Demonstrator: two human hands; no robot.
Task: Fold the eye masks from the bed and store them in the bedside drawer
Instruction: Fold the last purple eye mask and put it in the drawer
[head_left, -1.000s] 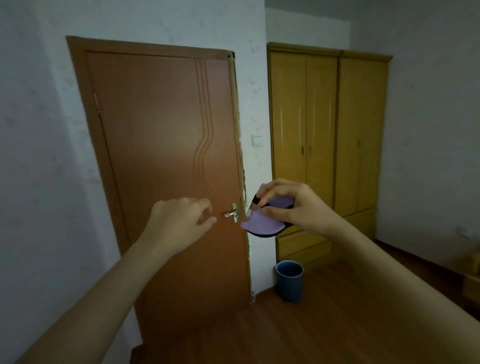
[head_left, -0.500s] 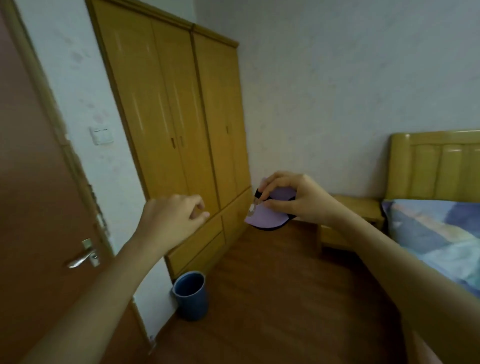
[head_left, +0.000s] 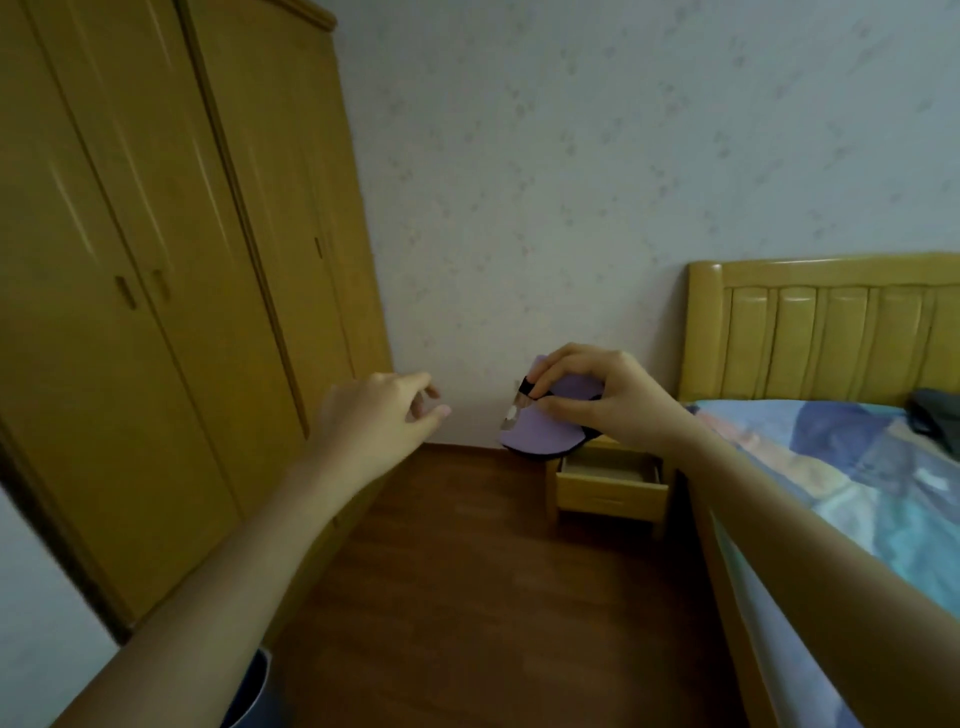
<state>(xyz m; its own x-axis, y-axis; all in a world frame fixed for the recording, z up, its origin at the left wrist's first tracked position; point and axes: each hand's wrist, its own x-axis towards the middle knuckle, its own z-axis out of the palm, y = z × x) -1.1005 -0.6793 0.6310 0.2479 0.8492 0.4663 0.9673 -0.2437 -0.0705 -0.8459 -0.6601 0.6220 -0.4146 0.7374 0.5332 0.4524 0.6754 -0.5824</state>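
A: What sort of place is shown?
B: A bedroom in a home. A wooden bed (head_left: 810, 519) with a panelled headboard (head_left: 831, 332) stands at the right, covered with a patchwork-print sheet (head_left: 857, 478).

A: What else supports this?
B: A small bedside cabinet (head_left: 608, 493), its drawer (head_left: 610, 480) pulled open, stands between the bed and the wall. A tall wooden wardrobe (head_left: 171, 270) fills the left side. The floor (head_left: 493, 597) is dark wood; the walls (head_left: 571, 182) carry pale patterned wallpaper.
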